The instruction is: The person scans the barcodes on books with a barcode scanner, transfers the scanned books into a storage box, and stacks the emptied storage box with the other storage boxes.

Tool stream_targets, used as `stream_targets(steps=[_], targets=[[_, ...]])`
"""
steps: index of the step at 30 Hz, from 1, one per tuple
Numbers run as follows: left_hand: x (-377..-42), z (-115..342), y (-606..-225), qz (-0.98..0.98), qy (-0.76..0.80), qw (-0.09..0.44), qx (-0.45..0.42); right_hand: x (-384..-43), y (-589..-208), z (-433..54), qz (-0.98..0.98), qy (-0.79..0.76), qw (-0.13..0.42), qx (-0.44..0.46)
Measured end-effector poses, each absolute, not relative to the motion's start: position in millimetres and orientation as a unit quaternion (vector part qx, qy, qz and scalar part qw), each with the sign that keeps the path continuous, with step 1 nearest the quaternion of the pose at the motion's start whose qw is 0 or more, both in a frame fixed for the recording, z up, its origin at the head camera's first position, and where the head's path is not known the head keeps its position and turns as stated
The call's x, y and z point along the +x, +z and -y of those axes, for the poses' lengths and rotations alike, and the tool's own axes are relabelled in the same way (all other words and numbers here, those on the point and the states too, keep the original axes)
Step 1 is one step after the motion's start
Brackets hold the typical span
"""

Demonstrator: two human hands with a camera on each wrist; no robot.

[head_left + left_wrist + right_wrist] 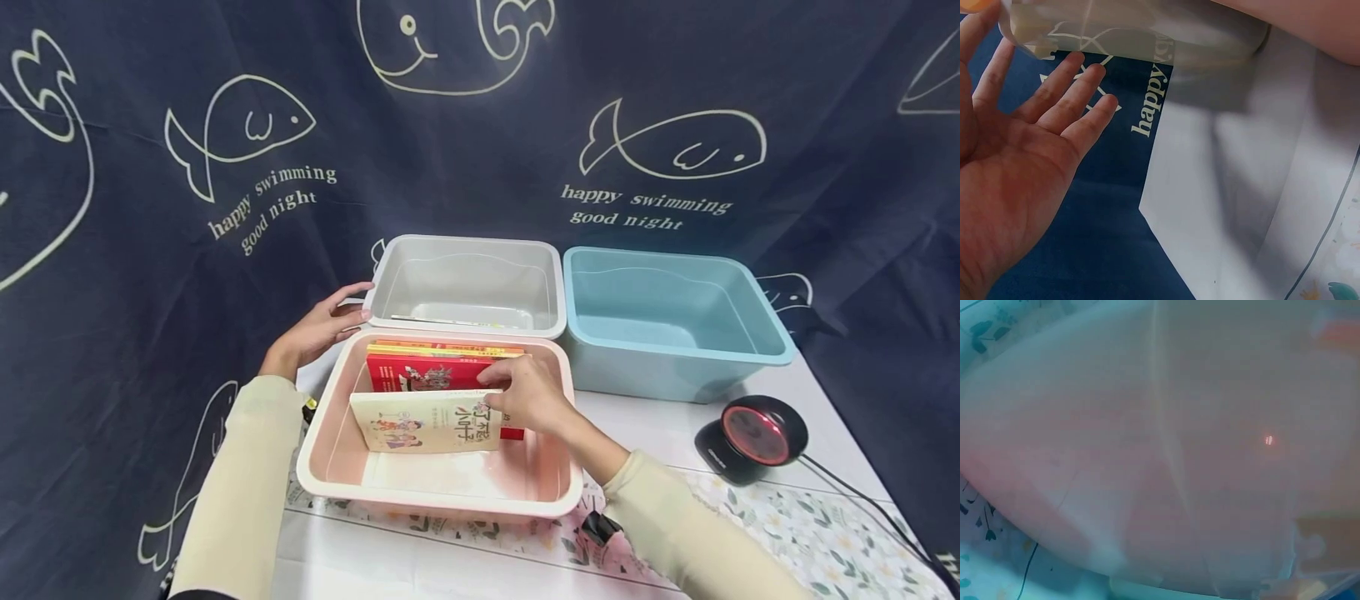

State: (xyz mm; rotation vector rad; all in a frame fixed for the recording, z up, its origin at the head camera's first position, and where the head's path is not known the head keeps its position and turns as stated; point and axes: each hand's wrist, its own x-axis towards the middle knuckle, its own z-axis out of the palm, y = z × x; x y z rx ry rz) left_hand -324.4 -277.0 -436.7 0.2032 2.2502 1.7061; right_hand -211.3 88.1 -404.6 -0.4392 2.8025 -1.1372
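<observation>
In the head view, a cream picture book (426, 422) stands tilted inside the pink bin (438, 502). My right hand (528, 393) pinches its upper right corner, thumb in front and fingers behind. Behind it stand a red book (390, 373) and several others with yellow and orange edges. My left hand (318, 329) is at the left rim of the grey bin (472, 242), its fingertips touching that edge. The left wrist view shows the left hand (1022, 156) palm up to the camera with fingers spread. In the right wrist view the hand is hidden; a pale pink bin wall (1116, 456) fills most of it.
A thin book (457, 322) lies low in the grey bin. To its right stands a blue bin (675, 358). A black scanner-like device (753, 437) with a glowing red face and a cable (862, 496) sits at the right. A dark fish-print cloth (465, 158) hangs behind.
</observation>
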Motion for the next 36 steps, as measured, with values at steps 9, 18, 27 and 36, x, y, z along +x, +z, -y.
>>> stream_targets(steps=[9,18,27,36], targets=[[-323,280,-436,-0.792,0.586,0.156,0.066,-216,-408,-82,-0.908,-0.392,0.095,-0.112],[-323,283,-435,-0.795,0.582,0.158,0.065,-220,-409,-76,-0.896,-0.407,0.14,-0.111],[-326,280,-441,-0.789,0.589,0.158,0.073,-215,-405,-85,-0.889,-0.414,0.112,-0.162],[-323,278,-436,-0.781,0.6,0.156,0.075,-207,-387,-91,-0.88,-0.435,0.056,-0.182]])
